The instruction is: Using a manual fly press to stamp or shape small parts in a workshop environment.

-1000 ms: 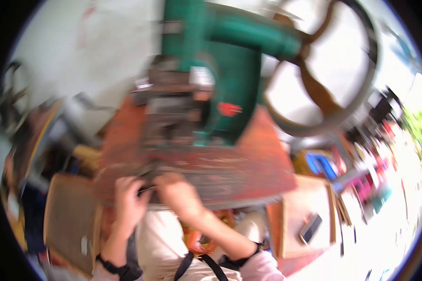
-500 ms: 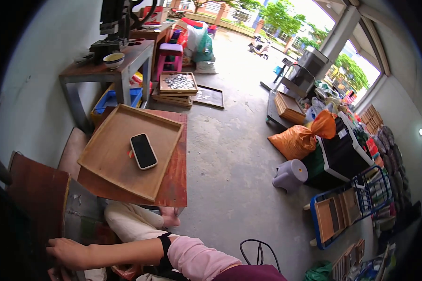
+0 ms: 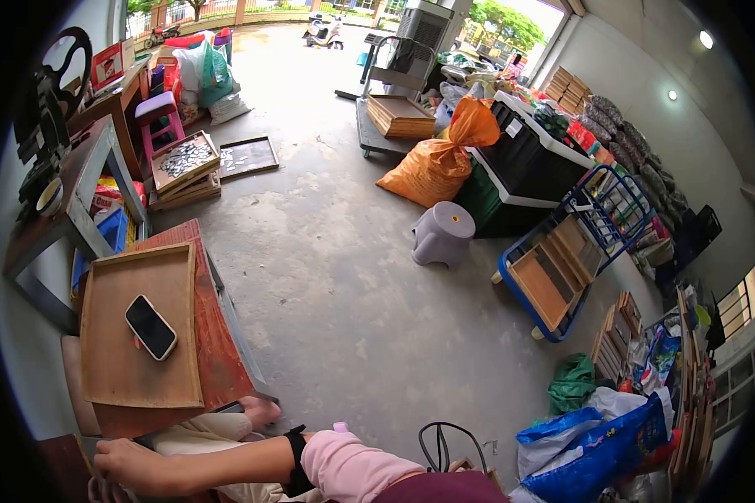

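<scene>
My right hand (image 3: 132, 465) reaches across the lower left, its fingers curled down beside a dark brown wooden panel (image 3: 59, 465). What they hold, if anything, is hidden. Below it, at the bottom edge, show a few fingers that seem to be my left hand (image 3: 109, 491), mostly cut off. A reddish wooden table (image 3: 220, 356) stands just beyond the hands. On it lies a shallow wooden tray (image 3: 113, 377), and a phone (image 3: 150, 328) with a dark screen and pale case rests in the tray, touched by neither hand.
A grey plastic stool (image 3: 445, 230) stands mid-floor near an orange sack (image 3: 428, 172) and black-and-green bins (image 3: 533, 151). A blue trolley (image 3: 554, 268) carries wooden trays. Bags (image 3: 596, 444) pile up at lower right. Stacked trays (image 3: 184, 189) lie beyond the table.
The view has swung to the right, so the table, tray and phone sit farther left. More of the bags at lower right shows. My right hand stays at the lower left.
</scene>
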Demonstrator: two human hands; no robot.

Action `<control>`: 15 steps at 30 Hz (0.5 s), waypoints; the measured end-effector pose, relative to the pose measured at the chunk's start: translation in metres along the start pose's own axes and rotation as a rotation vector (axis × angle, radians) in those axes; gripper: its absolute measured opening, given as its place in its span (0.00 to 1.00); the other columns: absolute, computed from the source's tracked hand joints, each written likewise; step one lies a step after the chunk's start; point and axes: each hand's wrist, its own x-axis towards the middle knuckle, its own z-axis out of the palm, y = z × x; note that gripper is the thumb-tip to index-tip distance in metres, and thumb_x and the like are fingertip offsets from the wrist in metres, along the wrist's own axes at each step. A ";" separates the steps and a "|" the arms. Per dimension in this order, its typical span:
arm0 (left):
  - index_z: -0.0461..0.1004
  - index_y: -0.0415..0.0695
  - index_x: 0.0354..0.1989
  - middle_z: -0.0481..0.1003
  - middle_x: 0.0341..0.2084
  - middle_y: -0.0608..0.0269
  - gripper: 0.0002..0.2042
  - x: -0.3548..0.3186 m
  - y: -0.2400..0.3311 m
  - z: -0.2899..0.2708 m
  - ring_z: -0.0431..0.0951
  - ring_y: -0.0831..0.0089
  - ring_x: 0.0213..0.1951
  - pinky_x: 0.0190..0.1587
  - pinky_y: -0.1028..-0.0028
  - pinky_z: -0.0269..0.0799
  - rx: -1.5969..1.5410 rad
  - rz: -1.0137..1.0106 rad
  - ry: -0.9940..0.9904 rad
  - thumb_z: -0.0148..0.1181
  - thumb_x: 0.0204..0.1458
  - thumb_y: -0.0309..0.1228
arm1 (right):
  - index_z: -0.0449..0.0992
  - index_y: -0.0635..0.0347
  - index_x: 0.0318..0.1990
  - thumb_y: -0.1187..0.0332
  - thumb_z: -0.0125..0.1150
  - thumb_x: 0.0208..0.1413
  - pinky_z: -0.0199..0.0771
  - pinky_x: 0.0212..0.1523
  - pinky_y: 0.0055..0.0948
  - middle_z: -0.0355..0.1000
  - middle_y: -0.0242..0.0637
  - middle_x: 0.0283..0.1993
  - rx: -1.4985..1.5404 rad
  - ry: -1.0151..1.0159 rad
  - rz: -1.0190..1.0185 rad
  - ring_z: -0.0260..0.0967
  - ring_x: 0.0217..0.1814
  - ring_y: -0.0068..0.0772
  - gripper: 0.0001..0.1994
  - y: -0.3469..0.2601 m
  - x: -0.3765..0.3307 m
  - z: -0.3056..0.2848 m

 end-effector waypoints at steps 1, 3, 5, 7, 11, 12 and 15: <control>0.66 0.33 0.48 0.76 0.35 0.52 0.16 0.001 0.003 0.004 0.75 0.68 0.33 0.37 0.74 0.74 0.021 0.037 -0.022 0.58 0.53 0.24 | 0.72 0.63 0.25 0.75 0.55 0.42 0.69 0.36 0.40 0.67 0.48 0.32 0.002 0.011 0.002 0.68 0.37 0.52 0.02 0.002 -0.001 -0.003; 0.66 0.33 0.48 0.76 0.34 0.52 0.15 0.001 0.004 0.009 0.75 0.68 0.33 0.36 0.74 0.75 0.046 0.076 -0.046 0.58 0.54 0.24 | 0.72 0.63 0.24 0.75 0.56 0.41 0.70 0.35 0.40 0.67 0.48 0.31 -0.027 0.072 0.008 0.68 0.35 0.53 0.02 0.006 -0.003 -0.005; 0.68 0.32 0.47 0.76 0.34 0.52 0.14 0.001 0.000 0.009 0.76 0.68 0.34 0.38 0.73 0.75 0.019 0.044 -0.061 0.58 0.53 0.22 | 0.72 0.64 0.24 0.75 0.56 0.41 0.70 0.35 0.41 0.68 0.49 0.31 -0.033 0.074 0.040 0.69 0.35 0.54 0.02 0.008 -0.006 -0.006; 0.68 0.32 0.47 0.76 0.35 0.53 0.14 0.002 -0.009 0.007 0.76 0.69 0.35 0.39 0.74 0.74 0.073 0.118 -0.073 0.59 0.52 0.21 | 0.73 0.64 0.24 0.75 0.57 0.40 0.70 0.35 0.41 0.69 0.49 0.31 -0.040 0.070 0.071 0.69 0.36 0.54 0.02 0.011 -0.008 -0.004; 0.70 0.32 0.47 0.75 0.37 0.54 0.15 0.001 -0.017 0.002 0.75 0.70 0.38 0.42 0.74 0.73 0.130 0.147 -0.118 0.60 0.50 0.18 | 0.72 0.67 0.23 0.75 0.55 0.41 0.71 0.34 0.41 0.71 0.51 0.29 -0.111 0.015 0.005 0.70 0.34 0.55 0.03 0.026 -0.010 0.006; 0.70 0.32 0.47 0.75 0.37 0.54 0.15 0.001 -0.017 0.002 0.75 0.70 0.38 0.42 0.74 0.73 0.128 0.148 -0.121 0.60 0.50 0.18 | 0.72 0.67 0.22 0.75 0.55 0.42 0.71 0.34 0.41 0.71 0.51 0.27 -0.098 0.011 0.004 0.70 0.34 0.55 0.04 0.028 -0.010 0.006; 0.70 0.33 0.47 0.75 0.38 0.54 0.15 0.000 -0.018 0.001 0.75 0.70 0.40 0.43 0.74 0.73 0.109 0.093 -0.152 0.59 0.50 0.17 | 0.72 0.68 0.22 0.75 0.54 0.42 0.71 0.33 0.41 0.70 0.51 0.25 -0.065 0.049 -0.036 0.70 0.31 0.55 0.04 0.025 -0.015 0.008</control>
